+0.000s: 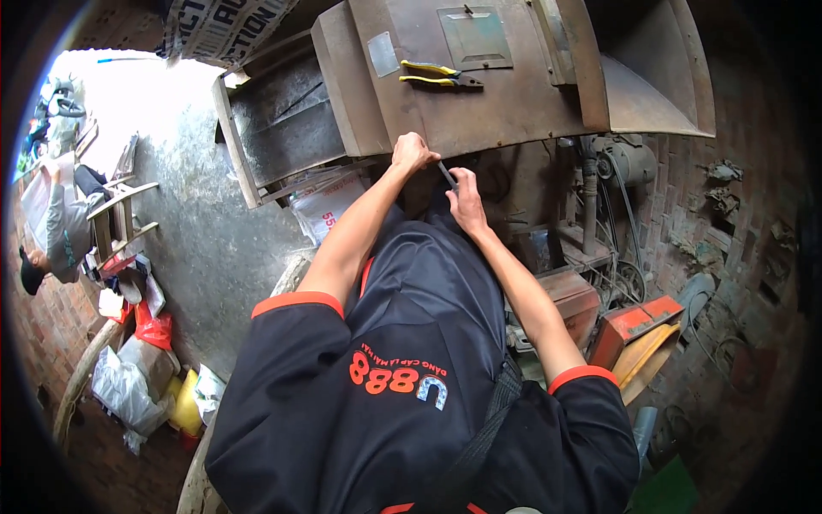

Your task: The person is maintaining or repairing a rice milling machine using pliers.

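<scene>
- Left hand (413, 153) sat at edge of brown machine (505, 107), fingers curled; couldn't tell its hold.
- Right hand (467, 204) had fingers clamped on grey rod (446, 175).
- Yellow-handled pliers (456, 81) lay atop machine.

Saw brown on the machine (514, 110), yellow-and-black on the pliers (451, 80) atop it, grey on the strip (446, 174) near it, orange-cuffed black on the shirt (342, 420) before it.

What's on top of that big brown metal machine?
Yellow-handled pliers lie on the brown metal machine, next to a greenish rectangular plate. A pale rectangular patch is also there. Anything beneath the plate is covered.
</scene>
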A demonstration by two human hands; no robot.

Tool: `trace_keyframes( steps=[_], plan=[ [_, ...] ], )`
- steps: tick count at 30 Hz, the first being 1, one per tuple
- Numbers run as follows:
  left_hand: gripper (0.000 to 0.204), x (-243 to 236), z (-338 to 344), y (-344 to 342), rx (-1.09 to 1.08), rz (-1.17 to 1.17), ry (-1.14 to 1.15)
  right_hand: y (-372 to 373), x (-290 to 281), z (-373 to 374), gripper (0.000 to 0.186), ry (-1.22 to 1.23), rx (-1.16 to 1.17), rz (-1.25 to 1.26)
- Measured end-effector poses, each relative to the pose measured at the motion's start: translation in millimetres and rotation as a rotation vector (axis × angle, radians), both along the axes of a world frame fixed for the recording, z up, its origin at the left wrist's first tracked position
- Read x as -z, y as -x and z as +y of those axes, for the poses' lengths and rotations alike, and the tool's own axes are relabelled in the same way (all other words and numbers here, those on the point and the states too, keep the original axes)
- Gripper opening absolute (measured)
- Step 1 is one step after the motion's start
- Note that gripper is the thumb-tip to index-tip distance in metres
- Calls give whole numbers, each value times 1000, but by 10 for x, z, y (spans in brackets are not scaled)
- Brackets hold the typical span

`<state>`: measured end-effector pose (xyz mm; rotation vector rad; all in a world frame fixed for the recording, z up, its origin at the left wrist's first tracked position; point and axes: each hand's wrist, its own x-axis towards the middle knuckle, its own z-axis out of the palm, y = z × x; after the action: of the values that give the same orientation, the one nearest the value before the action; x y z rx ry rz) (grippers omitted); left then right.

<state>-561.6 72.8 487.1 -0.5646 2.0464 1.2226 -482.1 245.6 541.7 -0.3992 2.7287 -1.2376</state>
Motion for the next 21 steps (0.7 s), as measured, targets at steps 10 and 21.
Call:
trace_keyframes(
  steps=[10, 21],
  plan=[
    [46, -194, 88, -51, 216, 108, 289, 870, 462, 599, 10, 308, 300, -991],
    [43, 238, -332, -529, -270, -139, -260, 1539, 319, -898, 15, 281, 167, -786]
  ],
)
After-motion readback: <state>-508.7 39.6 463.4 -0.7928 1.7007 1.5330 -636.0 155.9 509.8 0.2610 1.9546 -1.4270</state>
